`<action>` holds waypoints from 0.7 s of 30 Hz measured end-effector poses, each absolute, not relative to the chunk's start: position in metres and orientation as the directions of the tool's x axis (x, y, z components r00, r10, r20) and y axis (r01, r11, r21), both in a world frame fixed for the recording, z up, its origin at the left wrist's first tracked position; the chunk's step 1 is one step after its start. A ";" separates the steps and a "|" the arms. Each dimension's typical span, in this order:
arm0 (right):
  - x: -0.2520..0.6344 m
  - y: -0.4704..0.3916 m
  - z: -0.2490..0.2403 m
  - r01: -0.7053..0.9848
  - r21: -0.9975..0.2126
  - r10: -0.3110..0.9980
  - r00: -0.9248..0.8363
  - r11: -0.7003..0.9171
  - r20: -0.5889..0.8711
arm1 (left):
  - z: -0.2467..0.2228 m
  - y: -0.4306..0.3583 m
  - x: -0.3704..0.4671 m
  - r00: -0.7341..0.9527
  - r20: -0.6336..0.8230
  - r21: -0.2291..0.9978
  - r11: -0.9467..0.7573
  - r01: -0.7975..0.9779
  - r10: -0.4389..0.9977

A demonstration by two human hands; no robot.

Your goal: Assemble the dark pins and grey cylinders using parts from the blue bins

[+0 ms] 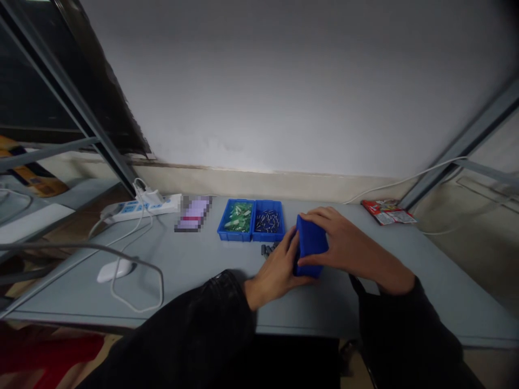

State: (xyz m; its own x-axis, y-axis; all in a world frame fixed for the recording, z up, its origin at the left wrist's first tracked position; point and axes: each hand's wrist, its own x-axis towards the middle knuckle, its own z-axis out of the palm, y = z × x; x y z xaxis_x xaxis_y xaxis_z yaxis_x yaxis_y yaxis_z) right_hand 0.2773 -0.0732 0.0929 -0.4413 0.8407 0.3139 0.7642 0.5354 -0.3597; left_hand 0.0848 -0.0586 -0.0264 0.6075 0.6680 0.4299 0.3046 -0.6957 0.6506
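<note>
Tipped on its side above the table, a blue plastic bin (313, 241) is gripped between both my hands. My right hand (344, 243) wraps its upper and right side, thumb across the base. From the left, my left hand (279, 270) holds the bin's lower edge and the side near its mouth. Small dark grey pieces (267, 250) lie on the table just beyond my left fingers, partly hidden by them. Behind them stand two blue bins side by side: the left bin (235, 236) holds green and pale pieces, the right bin (268, 236) small metal pins.
A power strip (141, 208) with plugs and cables stands at the back left, beside a blurred-out phone-like object (193, 213). A white charger-like object (114, 270) and a looping grey cable (161, 281) lie nearer. A red packet (388, 212) rests at the back right.
</note>
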 end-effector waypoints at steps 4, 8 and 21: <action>0.283 -0.070 0.095 0.759 -0.350 0.833 -0.467 0.550 0.297 | -0.025 -0.060 0.085 0.619 0.416 0.625 -0.704 0.337 0.666; 0.286 -0.068 0.095 0.765 -0.315 0.822 -0.476 0.562 0.313 | -0.024 -0.061 0.084 0.617 0.423 0.586 -0.720 0.372 0.663; 0.301 -0.068 0.096 0.771 -0.308 0.822 -0.457 0.557 0.340 | -0.031 -0.059 0.083 0.603 0.468 0.530 -0.751 0.394 0.646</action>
